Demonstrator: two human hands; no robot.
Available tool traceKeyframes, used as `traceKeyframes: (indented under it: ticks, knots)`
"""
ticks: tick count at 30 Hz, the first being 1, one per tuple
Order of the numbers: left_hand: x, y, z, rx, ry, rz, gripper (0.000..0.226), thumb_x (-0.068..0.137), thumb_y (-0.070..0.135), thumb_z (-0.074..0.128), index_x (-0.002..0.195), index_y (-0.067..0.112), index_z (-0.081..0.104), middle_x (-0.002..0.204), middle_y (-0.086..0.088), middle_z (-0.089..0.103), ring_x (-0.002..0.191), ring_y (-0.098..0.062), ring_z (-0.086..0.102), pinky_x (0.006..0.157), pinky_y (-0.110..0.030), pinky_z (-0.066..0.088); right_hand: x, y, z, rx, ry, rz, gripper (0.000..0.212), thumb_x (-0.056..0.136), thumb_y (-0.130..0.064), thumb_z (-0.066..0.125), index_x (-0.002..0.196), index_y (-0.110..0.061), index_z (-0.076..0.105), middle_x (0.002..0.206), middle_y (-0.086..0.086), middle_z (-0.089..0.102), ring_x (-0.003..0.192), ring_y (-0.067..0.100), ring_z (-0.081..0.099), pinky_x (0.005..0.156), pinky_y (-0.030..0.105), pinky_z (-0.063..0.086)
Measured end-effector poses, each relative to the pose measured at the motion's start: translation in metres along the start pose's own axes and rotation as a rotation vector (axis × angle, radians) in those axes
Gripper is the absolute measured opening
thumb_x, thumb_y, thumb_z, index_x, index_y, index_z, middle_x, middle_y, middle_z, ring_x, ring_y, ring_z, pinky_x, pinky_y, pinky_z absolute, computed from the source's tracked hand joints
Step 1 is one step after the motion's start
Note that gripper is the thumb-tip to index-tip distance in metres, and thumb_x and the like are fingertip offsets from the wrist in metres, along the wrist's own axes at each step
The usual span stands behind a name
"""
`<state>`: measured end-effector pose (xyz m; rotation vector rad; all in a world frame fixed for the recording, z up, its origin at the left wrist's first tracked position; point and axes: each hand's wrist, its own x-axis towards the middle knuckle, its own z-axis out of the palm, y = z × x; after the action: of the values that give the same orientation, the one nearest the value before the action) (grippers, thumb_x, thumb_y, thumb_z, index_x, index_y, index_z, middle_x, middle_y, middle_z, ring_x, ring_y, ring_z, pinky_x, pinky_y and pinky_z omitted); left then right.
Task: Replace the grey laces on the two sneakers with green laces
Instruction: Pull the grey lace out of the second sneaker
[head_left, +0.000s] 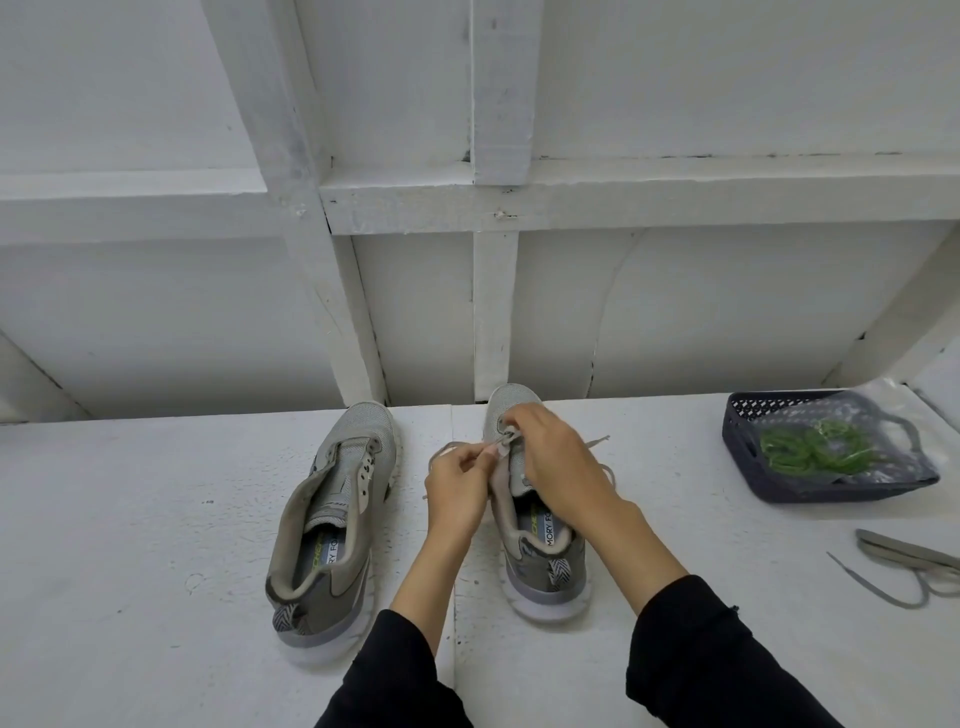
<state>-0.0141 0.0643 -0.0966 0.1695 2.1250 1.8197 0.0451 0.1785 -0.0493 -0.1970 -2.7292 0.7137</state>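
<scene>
White-painted boards form our work surface (156, 519), with a white timber-framed wall behind it. On it we have two grey sneakers standing side by side, toes toward the wall. We note the right sneaker (540, 540) carries a grey lace (597, 442) only at its lowest eyelets near the toe, loose ends trailing off both sides. Our left hand (460, 486) is closed, thumb and forefinger pinching a strand of that lace just left of the tongue. Our right hand (553, 457) is curled over the toe end, fingertips pressed together on the lace at the eyelets. Both sleeves are black. The left sneaker (332, 525) sits just beside, apart from both hands, its eyelets bare and tongue slack. Far right, a dark basket (748, 457) holds a clear bag with the green laces (810, 447) coiled inside. Nearer us on the right, a loose grey lace (904, 566) lies on the boards.
</scene>
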Motion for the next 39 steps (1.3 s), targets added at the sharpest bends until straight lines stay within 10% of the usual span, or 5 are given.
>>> traceKeyframes:
  ticks: [7, 12, 19, 30, 39]
  knots:
    - [0.002, -0.004, 0.003, -0.215, -0.017, -0.119, 0.013, 0.092, 0.010, 0.062, 0.083, 0.009, 0.072, 0.081, -0.004, 0.071, 0.087, -0.023, 0.066, 0.083, -0.040, 0.056, 0.002, 0.008, 0.008, -0.248, -0.117, -0.022, 0.026, 0.090, -0.009, 0.048, 0.115, -0.007, 0.056, 0.114, 0.008, 0.058, 0.105, 0.026, 0.052, 0.079, 0.025, 0.030]
    - [0.005, -0.009, 0.007, -0.189, 0.016, -0.143, 0.013, 0.091, 0.015, 0.063, 0.082, 0.013, 0.071, 0.086, -0.010, 0.072, 0.086, -0.024, 0.067, 0.088, -0.045, 0.055, 0.005, 0.017, 0.006, 0.343, 0.121, 0.295, 0.011, 0.093, -0.009, 0.054, 0.092, -0.014, 0.064, 0.085, -0.004, 0.060, 0.079, 0.009, 0.053, 0.066, 0.005, 0.035]
    - [0.010, -0.018, 0.004, -0.192, 0.051, -0.186, 0.012, 0.092, 0.016, 0.061, 0.084, 0.012, 0.068, 0.087, -0.006, 0.070, 0.083, -0.020, 0.063, 0.086, -0.042, 0.053, 0.007, 0.021, -0.013, 1.173, 0.427, 0.624, 0.024, 0.102, -0.016, 0.041, 0.082, -0.009, 0.053, 0.074, 0.009, 0.063, 0.068, 0.020, 0.062, 0.072, 0.026, 0.054]
    - [0.011, -0.020, 0.008, -0.185, 0.053, -0.154, 0.012, 0.091, 0.018, 0.062, 0.084, 0.012, 0.069, 0.086, -0.008, 0.071, 0.084, -0.022, 0.065, 0.087, -0.043, 0.054, 0.011, 0.013, -0.022, 0.145, -0.137, 0.361, 0.024, 0.087, -0.038, 0.065, 0.074, -0.019, 0.069, 0.079, -0.003, 0.066, 0.080, 0.014, 0.061, 0.068, 0.027, 0.046]
    - [0.007, -0.017, 0.008, -0.170, 0.063, -0.147, 0.011, 0.090, 0.021, 0.063, 0.083, 0.014, 0.069, 0.088, -0.007, 0.071, 0.085, -0.023, 0.064, 0.090, -0.047, 0.053, 0.011, 0.008, -0.028, 0.842, 0.066, 0.386, 0.032, 0.103, -0.025, 0.038, 0.075, -0.012, 0.042, 0.057, -0.003, 0.051, 0.052, 0.015, 0.048, 0.066, 0.037, 0.047]
